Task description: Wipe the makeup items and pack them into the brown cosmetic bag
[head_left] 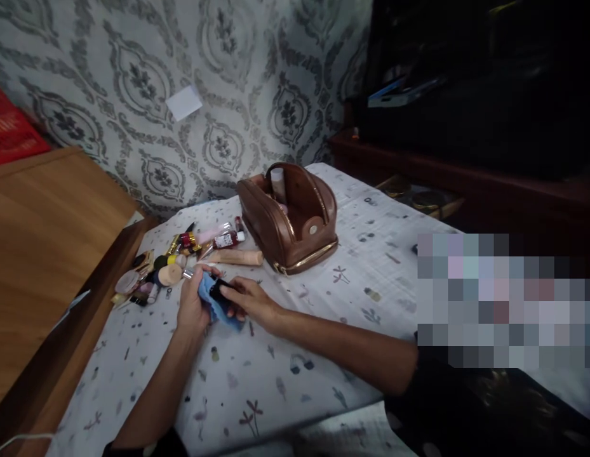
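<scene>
My left hand [194, 297] is closed on a crumpled blue cloth [224, 314]. In my right hand [251, 301] is a small black item [217, 288], its thumb on top and the cloth against it; the exact kind is hidden by the fingers. A silver cylindrical piece [188, 273] shows beside the left fingers; whether it is held I cannot tell. Just behind my hands lies a beige tube [235, 256]. An unzipped brown cosmetic bag [263, 219] stands beyond them to the right, with a pale tube [277, 184] upright inside.
Several cosmetics lie in a loose heap at the left, among them a round beige-topped jar [171, 275] and a dark red bottle [228, 239]. The patterned cloth [285, 393] covers the surface. A wooden panel [51, 254] borders the left; a patterned wall [218, 95] rises behind.
</scene>
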`<state>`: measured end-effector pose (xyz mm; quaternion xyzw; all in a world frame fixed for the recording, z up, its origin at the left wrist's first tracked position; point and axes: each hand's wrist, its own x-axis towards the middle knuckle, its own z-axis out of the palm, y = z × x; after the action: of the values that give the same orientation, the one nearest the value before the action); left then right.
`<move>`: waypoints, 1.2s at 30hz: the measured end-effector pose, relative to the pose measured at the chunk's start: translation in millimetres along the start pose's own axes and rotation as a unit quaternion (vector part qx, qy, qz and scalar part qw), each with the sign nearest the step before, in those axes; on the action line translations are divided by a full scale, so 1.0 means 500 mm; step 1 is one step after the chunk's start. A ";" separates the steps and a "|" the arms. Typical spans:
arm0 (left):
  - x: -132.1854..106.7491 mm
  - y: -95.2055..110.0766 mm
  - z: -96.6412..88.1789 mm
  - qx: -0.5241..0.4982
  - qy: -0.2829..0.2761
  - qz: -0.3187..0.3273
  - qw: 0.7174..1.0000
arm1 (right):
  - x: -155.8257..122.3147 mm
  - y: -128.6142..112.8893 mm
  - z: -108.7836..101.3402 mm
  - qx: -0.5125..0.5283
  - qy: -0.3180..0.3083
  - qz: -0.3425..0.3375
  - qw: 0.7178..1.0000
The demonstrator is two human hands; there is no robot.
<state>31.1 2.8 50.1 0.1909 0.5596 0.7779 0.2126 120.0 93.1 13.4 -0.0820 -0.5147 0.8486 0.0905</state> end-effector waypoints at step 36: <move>0.012 0.013 -0.031 0.048 -0.067 0.049 0.995 | -0.006 -0.013 0.003 0.117 0.012 -0.017 0.993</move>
<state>16.9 -8.1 52.2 0.2797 0.5711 0.7448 0.2020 122.8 93.8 19.9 -0.0723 -0.4123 0.9002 0.1200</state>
